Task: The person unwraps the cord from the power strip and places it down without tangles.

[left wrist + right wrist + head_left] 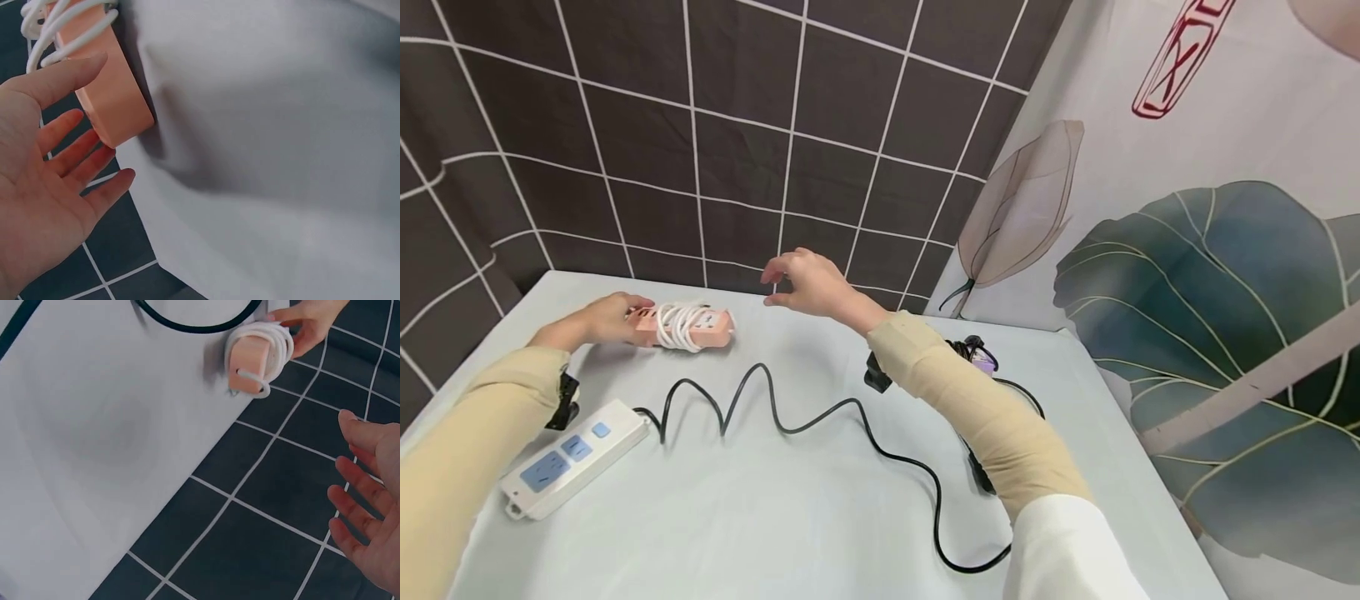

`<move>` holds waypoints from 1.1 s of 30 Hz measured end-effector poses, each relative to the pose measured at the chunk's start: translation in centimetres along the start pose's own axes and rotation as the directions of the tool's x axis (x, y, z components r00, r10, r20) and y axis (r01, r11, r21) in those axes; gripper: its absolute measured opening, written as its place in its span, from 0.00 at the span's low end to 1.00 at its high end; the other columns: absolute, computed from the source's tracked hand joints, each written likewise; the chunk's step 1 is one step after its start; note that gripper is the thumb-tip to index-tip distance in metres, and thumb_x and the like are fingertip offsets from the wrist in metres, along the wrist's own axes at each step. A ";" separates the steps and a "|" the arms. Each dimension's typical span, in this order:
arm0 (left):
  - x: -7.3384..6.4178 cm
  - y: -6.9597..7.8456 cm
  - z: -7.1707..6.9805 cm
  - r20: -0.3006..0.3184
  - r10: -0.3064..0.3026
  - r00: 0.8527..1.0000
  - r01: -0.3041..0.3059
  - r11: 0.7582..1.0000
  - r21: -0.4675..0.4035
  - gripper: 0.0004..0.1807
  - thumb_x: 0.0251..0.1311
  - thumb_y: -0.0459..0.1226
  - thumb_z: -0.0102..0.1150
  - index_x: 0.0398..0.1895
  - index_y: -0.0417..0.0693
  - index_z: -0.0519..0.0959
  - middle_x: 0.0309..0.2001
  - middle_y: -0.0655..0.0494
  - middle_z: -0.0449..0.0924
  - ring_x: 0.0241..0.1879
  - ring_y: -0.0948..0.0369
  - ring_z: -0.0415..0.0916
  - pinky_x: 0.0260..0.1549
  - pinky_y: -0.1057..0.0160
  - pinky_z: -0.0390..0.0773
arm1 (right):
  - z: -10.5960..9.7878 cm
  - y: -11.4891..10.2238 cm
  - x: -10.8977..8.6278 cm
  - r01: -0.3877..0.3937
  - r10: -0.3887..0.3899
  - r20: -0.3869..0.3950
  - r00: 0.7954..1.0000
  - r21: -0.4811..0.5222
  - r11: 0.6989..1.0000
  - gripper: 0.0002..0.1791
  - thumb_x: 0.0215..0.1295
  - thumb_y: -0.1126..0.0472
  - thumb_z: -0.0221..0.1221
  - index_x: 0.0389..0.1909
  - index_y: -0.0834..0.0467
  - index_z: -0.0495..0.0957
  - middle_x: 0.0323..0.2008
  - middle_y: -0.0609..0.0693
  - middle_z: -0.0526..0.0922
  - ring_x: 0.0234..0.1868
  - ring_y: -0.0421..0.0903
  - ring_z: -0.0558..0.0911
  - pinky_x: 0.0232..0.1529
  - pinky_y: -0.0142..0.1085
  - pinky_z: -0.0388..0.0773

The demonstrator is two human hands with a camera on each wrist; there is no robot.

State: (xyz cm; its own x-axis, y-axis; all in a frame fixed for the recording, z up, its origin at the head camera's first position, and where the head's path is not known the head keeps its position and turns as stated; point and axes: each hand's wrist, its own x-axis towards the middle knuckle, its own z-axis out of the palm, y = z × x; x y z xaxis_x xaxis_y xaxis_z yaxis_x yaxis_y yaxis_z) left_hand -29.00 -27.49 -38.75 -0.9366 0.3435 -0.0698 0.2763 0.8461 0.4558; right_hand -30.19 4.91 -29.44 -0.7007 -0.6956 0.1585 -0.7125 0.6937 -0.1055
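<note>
A salmon-coloured power strip (713,329) with a white cord (677,326) wound round it lies near the table's far edge. At its left end is my left hand (612,318), fingers loosely spread. In the left wrist view the thumb (87,67) overlaps the strip's side, while the other fingers lie loosely beside its end. My right hand (808,283) hovers over the back edge, fingers relaxed and holding nothing. Closer to me, a white power strip (576,458) with blue sockets sits below the left wrist, its black cable (853,404) snaking rightward.
Behind the table hangs dark cloth with a white grid (737,150); a leaf-patterned curtain (1210,350) covers the right. Under and beside my right forearm lie a black plug (876,375) and a bundled black cord with a purple piece (983,360).
</note>
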 end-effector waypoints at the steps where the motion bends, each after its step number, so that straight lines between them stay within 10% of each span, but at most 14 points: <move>1: 0.0 -0.1 0.1 -0.006 0.007 1.000 -0.007 1.000 0.013 0.39 0.46 0.39 0.68 0.56 0.18 0.66 0.51 0.22 0.72 0.53 0.36 0.67 0.54 0.39 0.66 | 0.1 -0.1 0.1 0.002 -0.002 0.001 1.000 -0.001 1.000 0.18 0.59 0.50 0.65 0.49 0.50 0.81 0.47 0.43 0.85 0.53 0.42 0.76 0.50 0.33 0.74; 33: -0.8 1.2 1.9 -0.131 -0.059 0.990 0.065 0.997 0.044 0.38 0.43 0.46 0.73 0.52 0.27 0.74 0.43 0.32 0.79 0.35 0.50 0.72 0.30 0.63 0.66 | 1.1 -1.6 1.7 0.002 -0.001 0.050 0.999 -0.024 1.000 0.18 0.61 0.49 0.63 0.50 0.50 0.81 0.49 0.43 0.84 0.52 0.40 0.77 0.50 0.32 0.74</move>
State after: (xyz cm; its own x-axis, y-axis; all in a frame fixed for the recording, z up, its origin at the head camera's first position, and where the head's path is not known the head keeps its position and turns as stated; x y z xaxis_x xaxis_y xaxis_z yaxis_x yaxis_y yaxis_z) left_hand -27.48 -25.94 -39.83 -0.9714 0.2365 0.0204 0.2238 0.8836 0.4113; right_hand -30.26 2.45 -30.08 -0.7009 -0.7048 0.1095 -0.7130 0.6964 -0.0815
